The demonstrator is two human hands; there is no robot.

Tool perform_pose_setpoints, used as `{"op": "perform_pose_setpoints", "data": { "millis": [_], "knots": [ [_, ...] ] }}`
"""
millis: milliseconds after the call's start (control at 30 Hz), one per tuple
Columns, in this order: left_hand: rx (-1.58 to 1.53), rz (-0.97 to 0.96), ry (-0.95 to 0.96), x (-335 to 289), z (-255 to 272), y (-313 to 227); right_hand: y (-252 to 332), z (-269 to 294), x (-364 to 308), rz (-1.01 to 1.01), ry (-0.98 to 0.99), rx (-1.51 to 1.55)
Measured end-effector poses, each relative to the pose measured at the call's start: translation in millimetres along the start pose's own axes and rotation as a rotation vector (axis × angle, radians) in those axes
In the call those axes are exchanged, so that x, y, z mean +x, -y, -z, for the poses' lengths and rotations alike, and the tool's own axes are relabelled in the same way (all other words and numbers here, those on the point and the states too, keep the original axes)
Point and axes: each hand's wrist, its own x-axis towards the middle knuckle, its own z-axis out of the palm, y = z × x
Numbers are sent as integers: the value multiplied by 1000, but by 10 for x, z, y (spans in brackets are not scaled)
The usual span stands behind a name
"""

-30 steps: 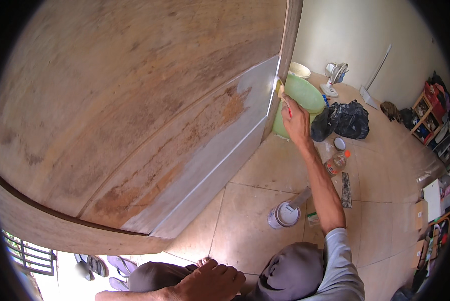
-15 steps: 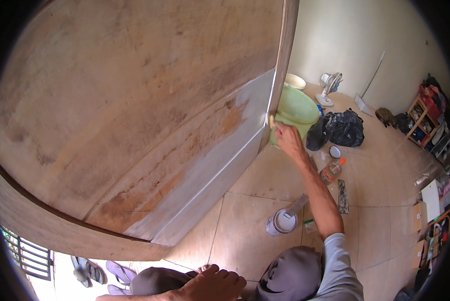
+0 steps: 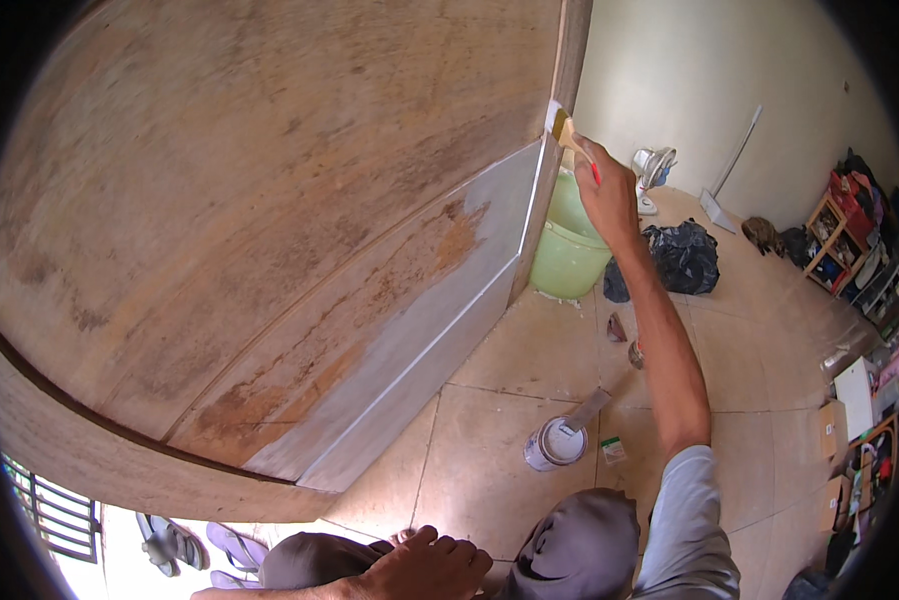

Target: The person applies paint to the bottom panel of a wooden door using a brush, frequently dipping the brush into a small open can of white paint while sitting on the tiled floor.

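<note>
My right hand (image 3: 609,190) is closed round a paintbrush (image 3: 573,134) with a pale wooden handle and a bit of red near the grip. The brush's bristles touch the edge of a large brown wooden door (image 3: 299,170), where a fresh white patch shows. A grey-white coat covers the lower panel (image 3: 409,345), with bare orange-brown wood beside it. Down at the lower edge, my left hand (image 3: 424,568) rests on my knee, holding nothing, with its fingers draped loosely over it. On the floor stands a paint tin (image 3: 554,445) of white paint with a flat grey strip leaning in it.
Behind the door edge stands a green bucket (image 3: 569,255), with a black plastic bag (image 3: 684,258) beside it. Farther back are a small fan (image 3: 653,170), a long-handled dustpan (image 3: 717,210) and a cat (image 3: 762,235). Shelves with clutter (image 3: 837,240) line the right; slippers (image 3: 237,545) lie lower left.
My right hand has moved up along the door edge with the paintbrush, leaving a white patch higher up. My forearm now hides most of the bottle on the floor. The left hand stays put.
</note>
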Motion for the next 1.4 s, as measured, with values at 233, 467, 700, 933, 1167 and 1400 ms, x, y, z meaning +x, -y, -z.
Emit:
{"op": "perform_pose_setpoints", "data": {
  "millis": [233, 467, 700, 933, 1167, 1400],
  "knots": [
    [3, -8, 7, 4, -7, 2, -473, -307, -719, -15, 115, 2],
    [17, -7, -21, -5, -11, 1, -123, -45, -413, -63, 35, 85],
    [11, -4, 45, 22, 52, 2, -401, -180, -640, -46, 143, -4],
    [16, 1, 39, 5, 41, -5, -317, -272, -566, 42, 12, -30],
    [-45, 4, -3, -20, -1, 12, -132, -193, -567, -38, 16, 28],
    [-60, -24, -59, -19, -93, 21, -635, -563, -1140, 90, 47, -67]
  ]
}}
